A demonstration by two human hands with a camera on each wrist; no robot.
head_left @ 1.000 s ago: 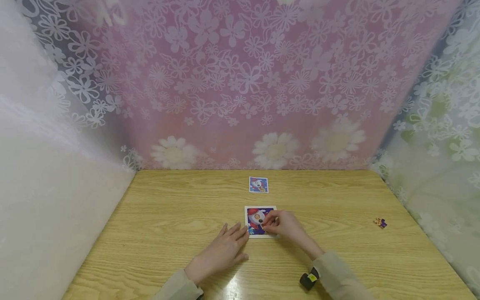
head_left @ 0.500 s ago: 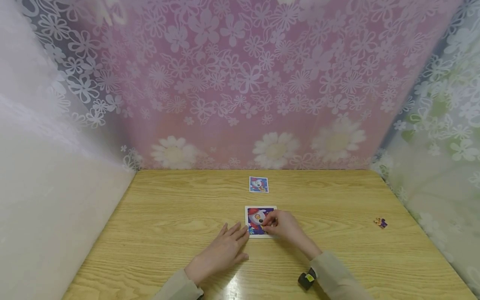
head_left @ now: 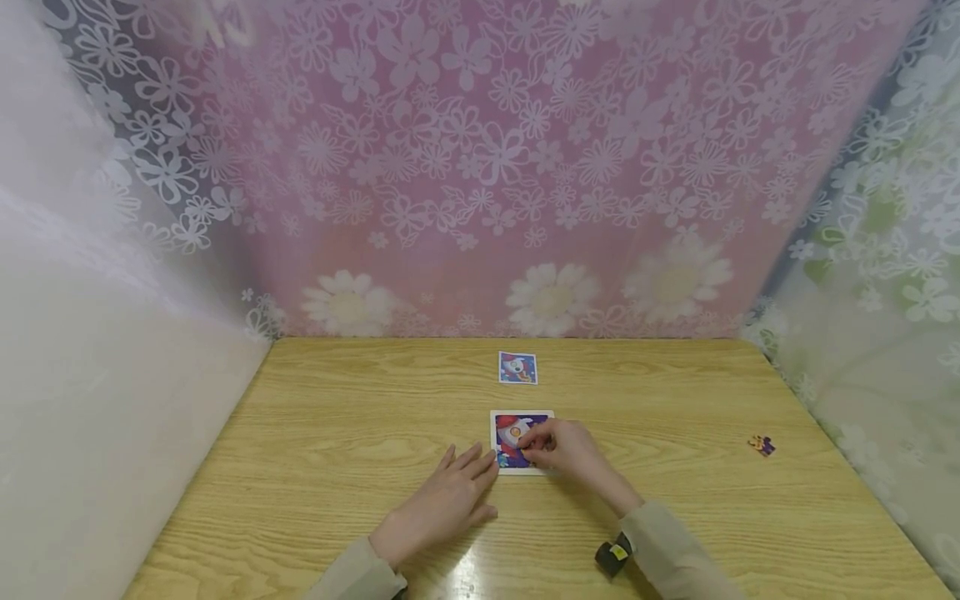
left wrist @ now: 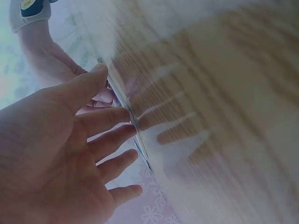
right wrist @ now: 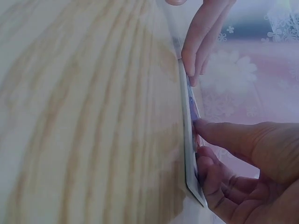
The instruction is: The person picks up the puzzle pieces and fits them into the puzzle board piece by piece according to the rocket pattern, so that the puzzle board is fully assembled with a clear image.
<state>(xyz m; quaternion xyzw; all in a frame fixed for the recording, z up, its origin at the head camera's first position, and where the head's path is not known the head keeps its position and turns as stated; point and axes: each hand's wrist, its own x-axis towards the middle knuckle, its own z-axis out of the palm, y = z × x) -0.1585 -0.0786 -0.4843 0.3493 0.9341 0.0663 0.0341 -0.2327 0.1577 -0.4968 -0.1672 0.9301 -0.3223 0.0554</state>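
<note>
A square jigsaw puzzle [head_left: 506, 425] with a rocket picture and a white border lies flat on the wooden table. My left hand [head_left: 446, 496] rests at its left edge with fingers spread and fairly straight, the fingertips touching the border. Over the puzzle's right part, my right hand [head_left: 567, 454] has thumb and fingers curled together at the surface. They pinch a small puzzle piece, mostly hidden by the fingers. In the right wrist view the right thumb [right wrist: 229, 137] and curled fingers meet at the puzzle's face, and the puzzle [right wrist: 184, 126] shows edge-on.
A smaller card [head_left: 517, 367] with a similar rocket picture lies behind the puzzle. Several loose puzzle pieces [head_left: 761, 446] sit together at the far right of the table [head_left: 337, 433]. Flowered curtains [head_left: 480, 167] stand around the table's back and sides.
My right fingertips have shifted slightly left across the puzzle, now covering the dark round spot on the rocket. My left hand has stayed in place.
</note>
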